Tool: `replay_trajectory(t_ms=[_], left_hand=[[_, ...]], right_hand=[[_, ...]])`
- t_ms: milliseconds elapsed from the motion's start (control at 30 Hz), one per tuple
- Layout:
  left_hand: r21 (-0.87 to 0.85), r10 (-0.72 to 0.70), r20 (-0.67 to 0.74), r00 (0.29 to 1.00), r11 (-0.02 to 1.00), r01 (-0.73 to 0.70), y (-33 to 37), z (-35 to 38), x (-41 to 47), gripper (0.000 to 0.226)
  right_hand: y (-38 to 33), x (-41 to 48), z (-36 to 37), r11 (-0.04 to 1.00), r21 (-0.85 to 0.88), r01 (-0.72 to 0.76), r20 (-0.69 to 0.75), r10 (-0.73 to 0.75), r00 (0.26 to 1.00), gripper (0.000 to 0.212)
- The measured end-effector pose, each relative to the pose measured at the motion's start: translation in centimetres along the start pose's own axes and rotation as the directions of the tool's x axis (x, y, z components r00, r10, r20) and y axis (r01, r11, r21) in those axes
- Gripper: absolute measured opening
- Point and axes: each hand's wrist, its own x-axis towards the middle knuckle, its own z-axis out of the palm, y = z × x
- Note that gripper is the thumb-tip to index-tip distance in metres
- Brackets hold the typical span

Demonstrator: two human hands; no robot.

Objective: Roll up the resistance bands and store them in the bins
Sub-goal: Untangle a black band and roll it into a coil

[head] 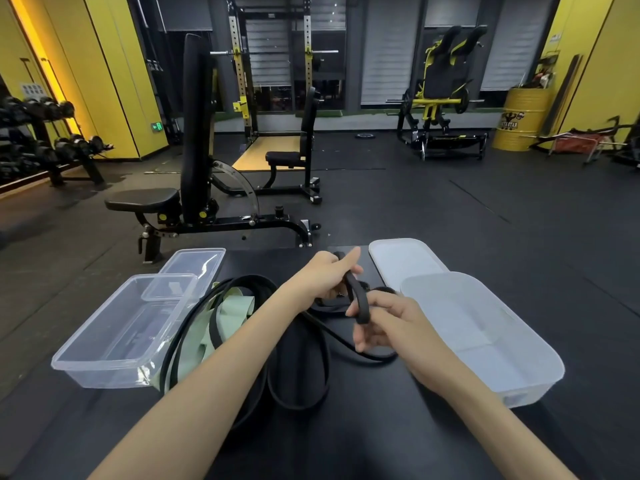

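- The left hand (323, 277) sits just above the centre of the frame, its fingers curled round the upper end of a black resistance band (360, 301) and its index finger stretched out toward the upper right.
- The right hand (388, 323) is just below and to the right of it, fingers bent, with the same band wrapped over its fingers; a short stretch of band runs between the two hands.
- The rest of the black resistance band trails down and to the left in loose loops on the black worktop (374, 420), partly under the left forearm.
- A pale green resistance band (230, 315) lies crumpled left of centre, tangled among the black loops and not rolled.
- A clear bin (104, 374) stands at the lower left of the worktop, touching the loops at its near corner; no band lies in it.
- A clear lid (194, 265) lies behind that bin.
- A frosted bin (519, 372) stands at the right, just beside the right hand, with no band in it.
- A frosted lid (401, 261) lies flat behind it.
- Across the floor behind stand an adjustable bench (194, 133), a squat rack (273, 64), a dumbbell rack (45, 143) at the far left and a yellow drum (523, 119) at the upper right.
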Motion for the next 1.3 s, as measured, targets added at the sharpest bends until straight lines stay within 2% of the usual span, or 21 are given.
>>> replay_trajectory(t_ms=[67,133,167,233,300,333,400,467,533,600,767,867,967,1100,1167,1300], left_hand=[[0.070,-0.010,0.010,1.000,0.998,0.009,-0.3,0.1,-0.2,0.055],[0.149,-0.017,0.033,0.999,0.989,0.012,-0.5,0.0,-0.3,0.071],[0.237,-0.005,0.050,0.999,0.972,-0.007,-0.5,-0.1,-0.5,0.076],[0.489,0.055,0.057,0.997,0.869,-0.076,-0.4,-0.3,-1.1,0.070],[0.641,0.139,-0.059,0.989,0.764,-0.070,-0.5,-0.5,-1.4,0.066],[0.652,0.201,-0.132,0.971,0.755,-0.068,-0.6,-0.7,-1.5,0.064],[0.509,0.312,-0.189,0.931,0.842,-0.179,-0.8,-1.0,-1.7,0.055],[0.165,0.343,-0.057,0.938,0.929,-0.330,-0.5,-1.0,-2.2,0.058],[-0.177,0.348,0.097,0.932,0.928,-0.328,-0.3,-0.6,-3.0,0.071],[-0.303,0.347,0.178,0.921,0.910,-0.284,0.0,-0.2,-3.6,0.074],[-0.294,0.435,0.150,0.888,0.877,-0.380,1.0,0.8,-4.5,0.028],[-0.319,0.415,0.132,0.900,0.878,-0.358,1.3,1.0,-4.5,0.029],[-0.328,0.360,0.154,0.920,0.897,-0.296,1.2,0.8,-4.4,0.040],[-0.312,0.319,0.144,0.937,0.913,-0.262,0.2,0.6,-3.7,0.044],[-0.274,0.328,0.106,0.939,0.917,-0.289,-0.2,0.6,-3.5,0.041],[-0.147,0.429,0.037,0.903,0.896,-0.420,0.2,0.8,-3.4,0.035]], right_hand=[[-0.8,0.1,-0.4,0.995,0.102,0.013,0.040,-0.017,0.999,0.024],[-1.9,0.3,-0.9,0.980,0.198,0.032,0.097,-0.052,0.994,0.038],[-2.7,0.4,-1.1,0.978,0.197,0.064,0.110,-0.087,0.990,0.036],[-4.1,0.7,-1.3,0.978,0.131,0.163,0.091,-0.175,0.980,0.020],[-5.3,1.5,-1.6,0.975,0.095,0.203,0.020,-0.205,0.978,0.017],[-5.7,2.0,-1.8,0.973,0.074,0.219,-0.019,-0.218,0.976,0.018],[-6.8,2.9,-1.9,0.969,0.008,0.245,-0.071,-0.244,0.967,0.016],[-7.8,3.7,-1.7,0.966,-0.049,0.254,-0.066,-0.257,0.964,0.009],[-8.5,4.5,-1.5,0.971,-0.045,0.235,-0.030,-0.237,0.971,0.009],[-9.0,5.7,-1.6,0.979,-0.021,0.201,-0.035,-0.201,0.979,0.010],[-9.8,8.3,-2.4,0.984,-0.053,0.172,-0.095,-0.176,0.980,0.015],[-9.9,9.1,-2.7,0.987,0.053,0.149,-0.123,-0.142,0.982,0.012],[-9.9,9.5,-2.8,0.987,0.065,0.149,-0.151,-0.138,0.979,0.009],[-10.3,9.8,-3.2,0.982,0.136,0.128,-0.097,-0.116,0.989,0.011],[-10.6,9.9,-3.3,0.983,0.138,0.123,-0.072,-0.114,0.991,0.011],[-10.9,10.7,-3.3,0.990,0.056,0.133,-0.121,-0.125,0.985,0.010]])
